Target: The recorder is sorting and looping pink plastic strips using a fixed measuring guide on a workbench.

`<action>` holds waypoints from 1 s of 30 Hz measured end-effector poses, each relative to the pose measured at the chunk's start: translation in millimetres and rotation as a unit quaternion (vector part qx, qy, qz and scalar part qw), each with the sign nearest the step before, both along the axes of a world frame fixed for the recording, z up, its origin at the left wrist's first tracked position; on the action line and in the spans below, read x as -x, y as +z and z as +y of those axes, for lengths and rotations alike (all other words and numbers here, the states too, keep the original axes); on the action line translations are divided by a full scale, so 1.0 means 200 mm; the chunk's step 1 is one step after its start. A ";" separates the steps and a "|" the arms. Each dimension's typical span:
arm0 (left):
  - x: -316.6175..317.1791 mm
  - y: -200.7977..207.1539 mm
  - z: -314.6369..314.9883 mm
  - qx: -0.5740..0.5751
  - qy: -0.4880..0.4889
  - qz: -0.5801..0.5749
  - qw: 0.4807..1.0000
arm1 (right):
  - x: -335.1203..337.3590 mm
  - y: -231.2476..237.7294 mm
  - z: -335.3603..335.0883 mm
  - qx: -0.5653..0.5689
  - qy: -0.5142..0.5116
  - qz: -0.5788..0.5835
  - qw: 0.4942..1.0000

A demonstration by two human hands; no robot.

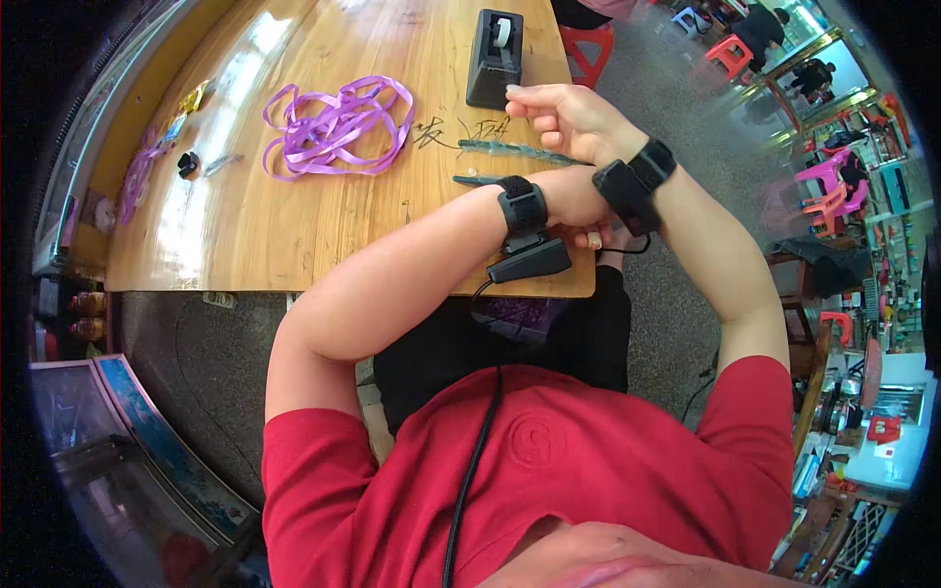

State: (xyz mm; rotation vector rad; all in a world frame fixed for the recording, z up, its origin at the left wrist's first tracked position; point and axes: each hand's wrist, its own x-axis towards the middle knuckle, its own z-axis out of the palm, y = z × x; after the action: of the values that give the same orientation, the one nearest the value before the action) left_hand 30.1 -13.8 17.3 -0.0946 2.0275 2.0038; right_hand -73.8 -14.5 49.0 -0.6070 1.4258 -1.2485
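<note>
My forearms cross at the wrists over the near right corner of the wooden table (294, 225). My right hand (567, 120) hovers just in front of a black tape dispenser (495, 57), its fingers curled in with nothing visible in them. My left hand (578, 201) lies under my right wrist against a black strapped device (632, 184), and its fingers are mostly hidden. A similar black band with a cable sits on my left wrist (524, 211). Two thin teal strips (515, 150) lie on the table below my right hand.
A loose tangle of purple ribbon (333, 122) lies mid-table. Further left are more purple ribbon (137, 176), a small black object (187, 164) and yellow packets (192, 98). Red and pink plastic stools (730, 51) stand on the floor to the right.
</note>
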 end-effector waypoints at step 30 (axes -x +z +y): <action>0.00 0.07 0.00 0.048 0.021 -0.056 0.997 | 0.35 0.15 0.54 -0.075 0.296 0.562 0.769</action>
State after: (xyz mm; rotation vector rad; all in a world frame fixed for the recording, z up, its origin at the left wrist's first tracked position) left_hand 30.8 -14.4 30.8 -0.2670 2.0665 1.8789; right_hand -143.0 93.0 78.5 -1.7081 1.9854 -0.1472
